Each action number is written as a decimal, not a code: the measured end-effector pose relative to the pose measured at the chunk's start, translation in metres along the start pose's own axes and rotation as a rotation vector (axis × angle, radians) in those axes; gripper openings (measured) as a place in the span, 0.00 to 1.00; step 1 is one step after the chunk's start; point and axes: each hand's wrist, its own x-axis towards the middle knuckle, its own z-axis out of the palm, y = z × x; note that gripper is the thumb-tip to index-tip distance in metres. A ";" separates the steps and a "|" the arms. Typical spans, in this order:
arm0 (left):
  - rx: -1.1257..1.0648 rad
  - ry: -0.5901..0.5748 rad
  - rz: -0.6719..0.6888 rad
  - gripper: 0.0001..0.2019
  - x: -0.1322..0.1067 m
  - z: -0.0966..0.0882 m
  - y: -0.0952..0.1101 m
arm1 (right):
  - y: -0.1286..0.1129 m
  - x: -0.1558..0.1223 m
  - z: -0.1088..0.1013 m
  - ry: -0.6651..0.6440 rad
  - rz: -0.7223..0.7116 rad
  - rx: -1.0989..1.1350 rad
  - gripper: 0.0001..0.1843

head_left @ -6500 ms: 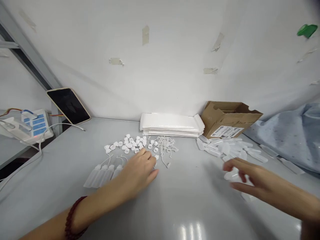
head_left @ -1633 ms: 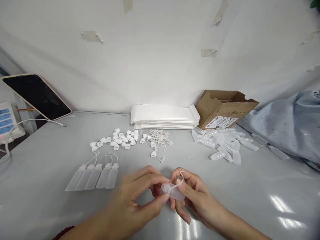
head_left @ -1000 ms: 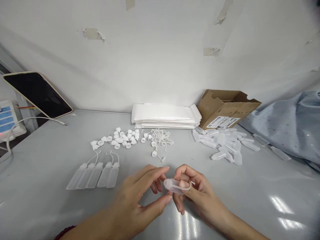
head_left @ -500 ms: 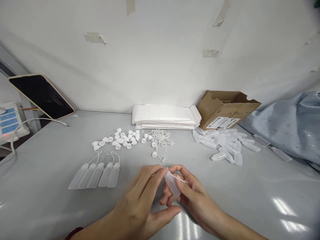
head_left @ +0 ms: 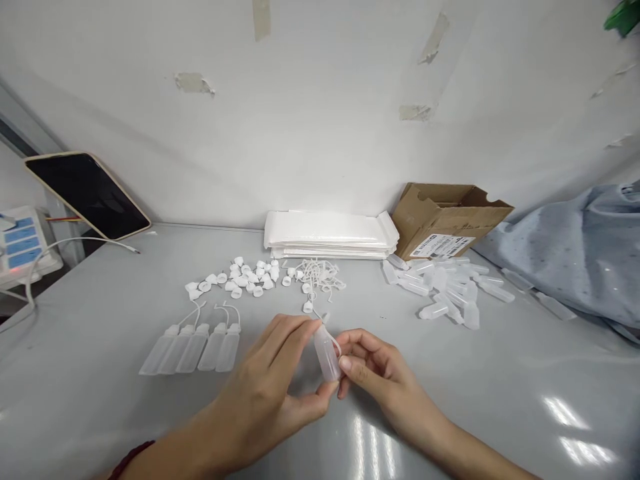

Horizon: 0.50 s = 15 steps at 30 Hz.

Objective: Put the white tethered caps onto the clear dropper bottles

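A small translucent squeeze bottle (head_left: 327,355) stands slightly tilted between my hands. My left hand (head_left: 267,380) grips it lengthwise, fingertips on its top end and thumb against its base. A thin white strap (head_left: 335,341) curves from the bottle's neck down its right side. At that strap's lower end, the thumb and fingers of my right hand (head_left: 383,373) are pinched together, close against the bottle. Several finished-looking bottles (head_left: 191,351) with white tops, some with straps sticking up, lie in a row to the left.
White caps (head_left: 245,279) lie scattered behind my hands, beside tangled white straps (head_left: 320,273). Loose bottles (head_left: 453,293) are heaped at right, before a cardboard box (head_left: 445,217). White padded envelopes (head_left: 330,230) are stacked by the wall. A phone (head_left: 87,193) leans at left; blue fabric (head_left: 575,247) lies right.
The bottle has moved slightly left and turned more upright. My left thumb has come onto its base, while my right hand has shifted from around the bottle to the strap at its side.
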 end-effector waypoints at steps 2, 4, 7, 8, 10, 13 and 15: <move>-0.016 -0.014 -0.039 0.24 0.000 -0.003 0.000 | 0.001 0.002 -0.001 0.016 0.022 -0.025 0.13; -0.035 -0.040 -0.057 0.23 0.002 -0.006 -0.001 | 0.002 0.003 -0.002 0.016 0.046 -0.004 0.13; -0.043 -0.098 -0.066 0.23 0.004 -0.010 -0.003 | 0.001 0.003 -0.002 0.035 0.070 0.066 0.14; -0.041 -0.122 -0.070 0.23 0.005 -0.011 -0.004 | 0.000 0.003 -0.002 0.043 0.080 0.090 0.14; -0.042 -0.149 -0.070 0.23 0.005 -0.012 -0.005 | -0.002 0.003 -0.003 0.053 0.098 0.132 0.14; -0.052 -0.158 -0.061 0.23 0.004 -0.012 -0.006 | -0.004 0.002 -0.003 0.053 0.105 0.176 0.13; -0.053 -0.168 -0.059 0.23 0.003 -0.011 -0.006 | -0.005 0.001 -0.004 0.052 0.101 0.191 0.12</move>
